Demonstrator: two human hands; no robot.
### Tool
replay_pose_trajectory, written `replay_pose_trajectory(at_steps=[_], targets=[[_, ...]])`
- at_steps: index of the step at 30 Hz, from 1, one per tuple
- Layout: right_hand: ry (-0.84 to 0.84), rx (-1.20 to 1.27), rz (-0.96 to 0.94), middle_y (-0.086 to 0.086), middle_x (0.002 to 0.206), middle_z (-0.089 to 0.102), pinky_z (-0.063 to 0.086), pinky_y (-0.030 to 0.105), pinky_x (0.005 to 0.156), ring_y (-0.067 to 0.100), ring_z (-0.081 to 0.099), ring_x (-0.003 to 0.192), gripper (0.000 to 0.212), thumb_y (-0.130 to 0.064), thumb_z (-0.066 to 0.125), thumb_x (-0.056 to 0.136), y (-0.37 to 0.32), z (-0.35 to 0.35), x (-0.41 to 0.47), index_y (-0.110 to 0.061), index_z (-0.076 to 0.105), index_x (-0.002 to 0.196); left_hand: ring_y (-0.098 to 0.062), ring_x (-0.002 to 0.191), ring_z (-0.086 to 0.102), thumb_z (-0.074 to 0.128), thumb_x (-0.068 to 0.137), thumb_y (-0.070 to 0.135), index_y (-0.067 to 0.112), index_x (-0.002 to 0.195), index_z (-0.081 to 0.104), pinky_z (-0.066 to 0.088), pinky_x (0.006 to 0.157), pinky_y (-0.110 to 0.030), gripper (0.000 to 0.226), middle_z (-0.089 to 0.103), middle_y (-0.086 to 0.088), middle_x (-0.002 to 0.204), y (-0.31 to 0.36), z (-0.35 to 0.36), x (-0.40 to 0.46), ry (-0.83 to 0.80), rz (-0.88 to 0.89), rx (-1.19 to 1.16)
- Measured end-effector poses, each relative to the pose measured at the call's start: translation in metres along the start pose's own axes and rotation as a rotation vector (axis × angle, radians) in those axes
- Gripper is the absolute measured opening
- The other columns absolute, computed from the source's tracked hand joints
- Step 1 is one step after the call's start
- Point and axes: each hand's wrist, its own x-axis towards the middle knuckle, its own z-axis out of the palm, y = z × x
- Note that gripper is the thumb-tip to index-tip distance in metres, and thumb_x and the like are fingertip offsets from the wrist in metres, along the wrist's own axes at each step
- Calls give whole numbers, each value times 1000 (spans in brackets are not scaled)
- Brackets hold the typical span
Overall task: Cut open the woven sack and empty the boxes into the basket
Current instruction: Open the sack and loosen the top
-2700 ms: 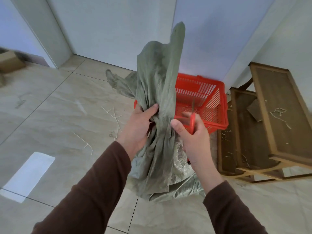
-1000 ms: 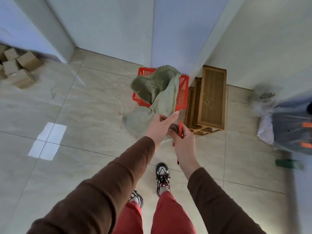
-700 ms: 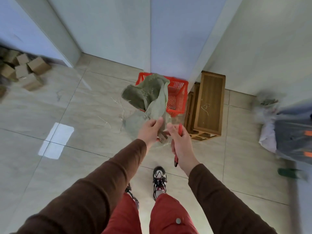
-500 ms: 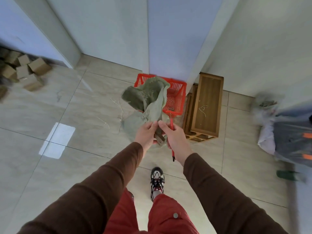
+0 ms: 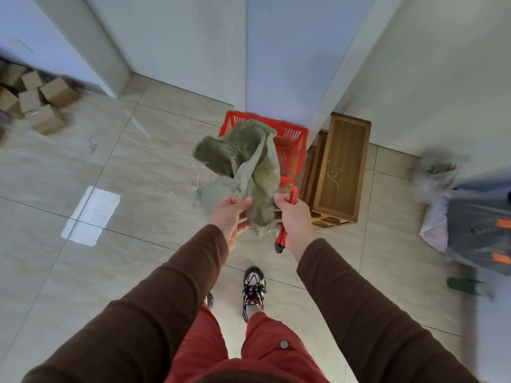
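Stance: the person stands upright, brown sleeves reaching forward over red trousers, one shoe point(image 5: 253, 288) on the tiled floor point(image 5: 110, 258) below; 2.7 s ago the view sat low and close over the sack, so the person has stood up since then.
Left hand point(image 5: 231, 215): its grip pinches the lower fold of the woven sack point(image 5: 249, 167) between thumb and fingers; half a second ago the two hands were nearly touching on the cloth, now they sit a little apart with the fold spread between them.
Right hand point(image 5: 293, 217): clenched on two things at once, the other edge of the sack and the red-handled scissors point(image 5: 286, 217); the handle juts below the palm; I cannot see the blades.
Sack: raised off the floor and hanging limp and crumpled, its upper part billowing above the hands in front of the red basket point(image 5: 293, 145); 2.7 s ago it stood bulky on the floor.
Meaning: judged from how slack the cloth looks, the sack seems cut and empty, or close to it; whether any box lies in the basket cannot be told, since the sack hides most of its inside.
Beyond the hands: the basket stands against the wall, just beside a wooden stool point(image 5: 338, 167) lying on its side.
Far left: a heap of cardboard boxes point(image 5: 36, 100) by the wall, well apart from the basket.
Next, as a guess: shaking or folding the sack away.
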Motion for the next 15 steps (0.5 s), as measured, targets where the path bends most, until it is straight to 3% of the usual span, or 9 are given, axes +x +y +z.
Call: replay_pose_trajectory(at_steps=[5, 8, 10, 13, 15], targets=[[84, -20, -20, 2, 74, 56, 41, 22, 47, 8, 52, 48, 12, -23, 58, 105, -5, -15, 16, -17, 61, 96, -8, 42, 39, 54, 96, -5, 18, 74, 39, 32, 35, -17, 35, 46, -4, 67, 8, -14, 12, 187, 17, 116], [97, -160, -104, 3, 77, 57, 46, 17, 48, 8, 53, 52, 13, -24, 57, 106, -7, -20, 20, -16, 61, 97, -15, 54, 51, 44, 96, -13, 11, 89, 44, 47, 37, -17, 25, 53, -11, 78, 12, -7, 16, 165, -52, 94], [70, -216, -169, 3, 81, 60, 50, 20, 55, 9, 55, 57, 12, -22, 58, 106, -8, -22, 21, -16, 61, 96, -16, 58, 52, 45, 93, -12, 5, 102, 48, 49, 41, -20, 19, 53, -13, 78, 14, 0, 18, 80, -106, 111], [-18, -262, -233, 1, 82, 61, 50, 19, 57, 11, 57, 66, 15, -18, 58, 106, -12, -25, 20, -17, 60, 90, -13, 49, 43, 59, 89, 3, 6, 87, 56, 39, 38, -19, 5, 52, -9, 71, 15, 9, 20, -55, -207, 270], [-29, -369, -282, -2, 81, 60, 50, 23, 63, 12, 56, 70, 18, -22, 57, 106, -12, -29, 21, -20, 60, 88, -9, 44, 36, 62, 92, 7, 8, 79, 56, 30, 35, -17, 15, 50, -6, 64, 13, 14, 24, -81, -270, 440]])
